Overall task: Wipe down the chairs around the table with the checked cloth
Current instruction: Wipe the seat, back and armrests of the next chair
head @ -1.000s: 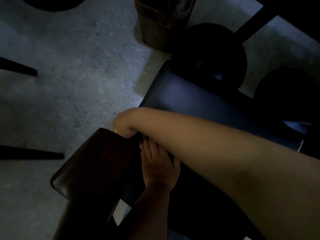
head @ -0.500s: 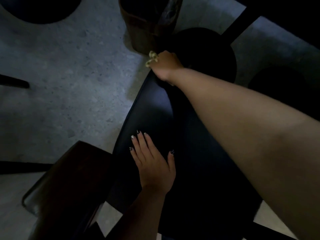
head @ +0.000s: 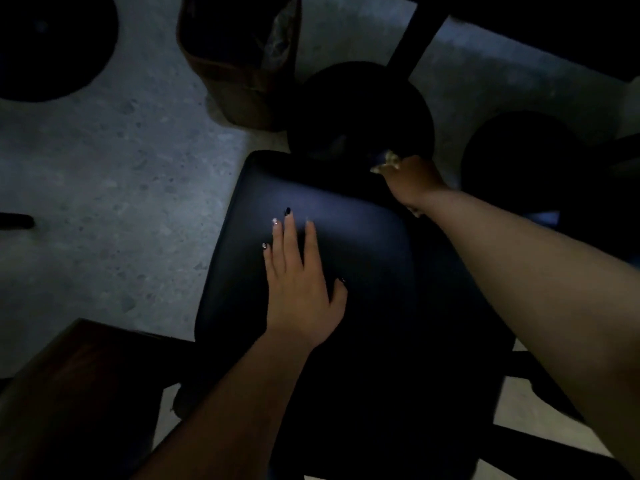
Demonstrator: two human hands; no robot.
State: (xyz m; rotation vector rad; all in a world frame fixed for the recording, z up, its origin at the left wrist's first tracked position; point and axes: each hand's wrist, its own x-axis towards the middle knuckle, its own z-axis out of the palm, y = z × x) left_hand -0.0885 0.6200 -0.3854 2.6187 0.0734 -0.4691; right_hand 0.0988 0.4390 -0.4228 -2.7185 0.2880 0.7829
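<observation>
A dark padded chair seat [head: 363,244] fills the middle of the dim head view. My left hand [head: 298,282] lies flat on the seat, fingers straight and pointing away from me. My right hand [head: 414,180] is at the seat's far right corner, fingers curled over a bunched pale cloth [head: 388,161] that shows only as a small tuft past the knuckles. The cloth's checked pattern is too dark to make out. The chair's wooden backrest [head: 79,382] is at the lower left.
A brown bin [head: 235,74] stands on the grey floor beyond the seat. Round dark table bases sit at the far middle [head: 360,109], right [head: 519,161] and top left [head: 52,46]. A dark table post [head: 412,32] rises at the top.
My right hand with the cloth has swept from the seat's near left, up to the far left corner, then across to the far right corner. My left hand stays flat on the seat.
</observation>
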